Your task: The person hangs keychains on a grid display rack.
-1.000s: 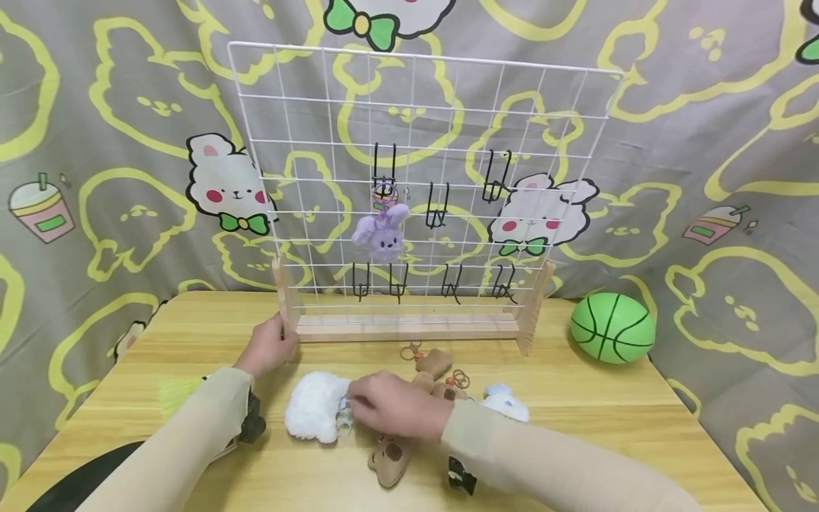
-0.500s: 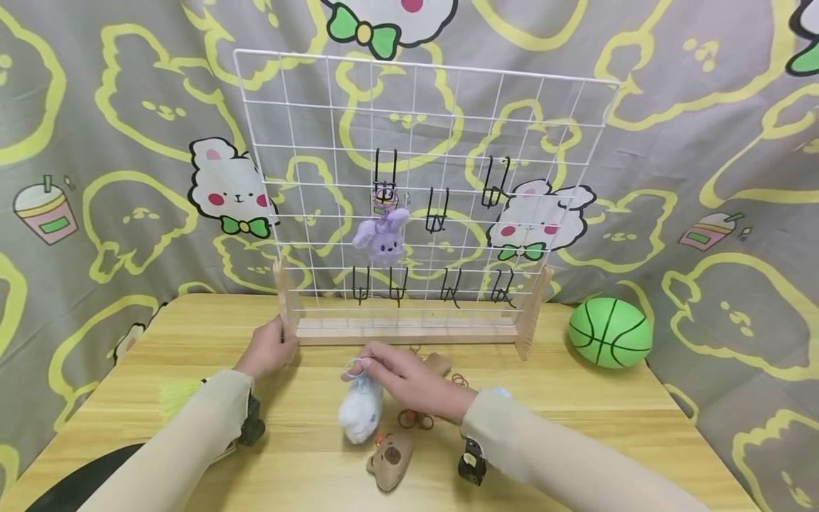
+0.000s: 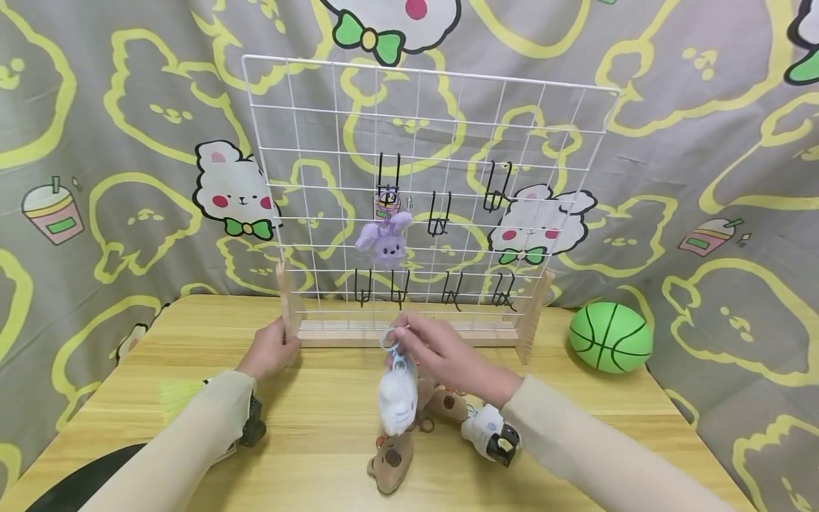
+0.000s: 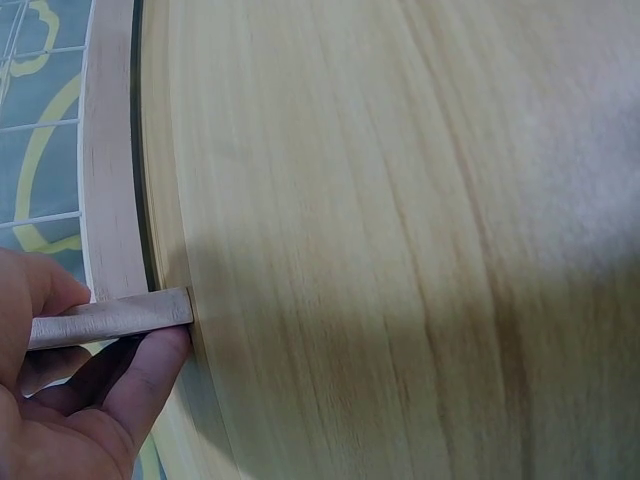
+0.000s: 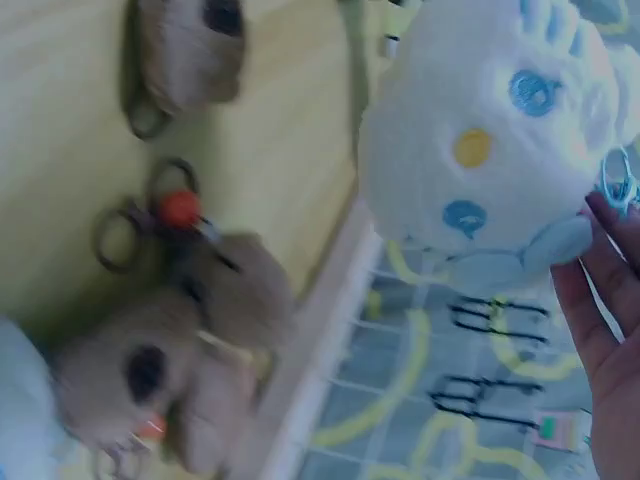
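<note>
The desk (image 3: pixel 313 441) runs past both ends of the wire grid rack (image 3: pixel 348 335), with a stretch of wood between the left hand (image 3: pixel 269 350), pinching the rack's left foot (image 4: pixel 115 316), and the right hand (image 3: pixel 451 355). The right hand pinches the blue ring (image 3: pixel 382 340) of a white plush keychain (image 3: pixel 398 404), which hangs in front of the rack, long axis nearly upright, face toward the right wrist camera.

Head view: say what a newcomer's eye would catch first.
Probably the bright green ball, on the table right of the white wire grid. Next come the purple plush hanging on that grid and the white plush hanging below the right grip, in front of the grid.
</note>
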The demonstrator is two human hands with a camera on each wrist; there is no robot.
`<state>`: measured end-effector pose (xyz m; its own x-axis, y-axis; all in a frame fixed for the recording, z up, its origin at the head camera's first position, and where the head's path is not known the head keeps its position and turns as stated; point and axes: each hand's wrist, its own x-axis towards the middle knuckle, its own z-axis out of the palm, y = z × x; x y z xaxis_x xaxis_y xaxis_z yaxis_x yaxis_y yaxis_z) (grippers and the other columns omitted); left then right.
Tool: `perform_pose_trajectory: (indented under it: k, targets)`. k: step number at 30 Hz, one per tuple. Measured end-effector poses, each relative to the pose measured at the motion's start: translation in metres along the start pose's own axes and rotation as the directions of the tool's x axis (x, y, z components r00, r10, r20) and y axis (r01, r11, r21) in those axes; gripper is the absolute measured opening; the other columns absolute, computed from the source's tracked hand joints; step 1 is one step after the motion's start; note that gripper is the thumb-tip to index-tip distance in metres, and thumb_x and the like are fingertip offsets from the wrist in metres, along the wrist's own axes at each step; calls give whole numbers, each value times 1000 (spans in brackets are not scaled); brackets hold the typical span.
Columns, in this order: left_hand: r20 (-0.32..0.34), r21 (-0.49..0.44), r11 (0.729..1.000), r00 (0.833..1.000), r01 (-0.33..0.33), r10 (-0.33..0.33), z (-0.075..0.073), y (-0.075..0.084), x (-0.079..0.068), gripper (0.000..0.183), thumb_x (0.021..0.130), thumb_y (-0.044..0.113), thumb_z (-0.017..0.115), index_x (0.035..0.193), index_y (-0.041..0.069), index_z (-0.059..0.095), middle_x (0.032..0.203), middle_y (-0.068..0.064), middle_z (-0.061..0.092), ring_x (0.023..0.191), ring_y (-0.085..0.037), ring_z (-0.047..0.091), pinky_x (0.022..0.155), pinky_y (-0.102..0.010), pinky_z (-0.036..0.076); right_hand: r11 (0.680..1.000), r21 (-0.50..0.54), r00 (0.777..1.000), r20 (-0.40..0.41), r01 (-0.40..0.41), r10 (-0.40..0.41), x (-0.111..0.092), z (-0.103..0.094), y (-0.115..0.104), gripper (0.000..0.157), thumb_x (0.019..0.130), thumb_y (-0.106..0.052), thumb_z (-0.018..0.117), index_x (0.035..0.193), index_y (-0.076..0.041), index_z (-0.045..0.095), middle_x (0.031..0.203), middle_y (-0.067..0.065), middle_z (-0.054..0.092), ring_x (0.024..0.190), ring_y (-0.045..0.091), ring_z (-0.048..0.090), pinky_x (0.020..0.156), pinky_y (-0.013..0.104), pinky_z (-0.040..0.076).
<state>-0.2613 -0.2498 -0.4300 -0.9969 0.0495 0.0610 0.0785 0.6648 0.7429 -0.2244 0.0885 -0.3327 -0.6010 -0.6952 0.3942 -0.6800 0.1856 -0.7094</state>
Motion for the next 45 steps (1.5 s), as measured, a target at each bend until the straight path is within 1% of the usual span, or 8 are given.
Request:
perform_pose_trajectory:
  k: [5,10,15,21,24,33,39,45]
  targets:
    - [-8,-2,1000,1000,-3,3,1,0,1,55,95,5,48,146,-16,44,82,-19,67,61,-16,60,51,-28,48,988,-150,982,-172,45,-71,7,-28,-10,19,109,-6,47,112,3,62,101,17,76,90,23,75,78,27,63]
    - [-9,-3,1000,1000,-5,5,1,-1,2,56,95,5,48,148,-15,42,85,-21,68,61,-16,60,51,-28,48,974,-225,931,-346,39,-117,16,-56,-14,18,108,-5,46,110,7,60,105,23,75,90,30,75,80,28,63]
    - [-3,-4,1000,1000,-7,7,1,-1,2,57,96,5,47,149,-16,40,87,-23,68,62,-17,60,51,-29,49,970,-242,882,-461,-19,-98,23,-75,-12,21,110,-6,43,111,10,56,108,24,74,90,33,75,80,19,59]
    - [-2,-8,1000,1000,-2,2,0,-1,1,56,95,4,48,147,-16,41,83,-21,66,62,-16,60,52,-29,49,977,-200,874,-485,-79,-29,33,-89,-6,26,113,-14,39,116,8,54,97,23,76,84,22,73,75,16,55]
    - [-10,-7,1000,1000,-2,2,1,-1,1,54,95,3,49,145,-17,43,84,-20,66,63,-16,60,52,-29,50,979,-177,876,-482,-106,7,39,-91,-3,28,113,-16,38,118,7,53,101,24,74,83,18,71,75,18,55]
    - [3,-16,1000,1000,16,-16,0,1,-1,56,96,3,47,148,-17,39,90,-25,67,65,-18,61,53,-30,50,974,-153,874,-481,-165,72,54,-89,5,28,114,-18,37,119,6,51,105,26,73,91,35,72,82,30,60]
    - [-5,-2,1000,1000,-2,2,0,3,-2,55,96,3,48,147,-18,41,89,-23,67,65,-17,61,54,-31,50,970,-109,863,-486,-215,137,59,-89,10,30,114,-20,36,120,6,50,108,29,74,96,37,71,88,47,60]
    - [-12,3,1000,1000,-11,11,0,2,-2,54,96,3,48,145,-18,42,89,-23,68,66,-17,61,55,-31,51,955,-135,860,-481,-263,169,61,-90,13,29,114,-21,38,120,4,49,115,27,75,109,38,73,97,51,58]
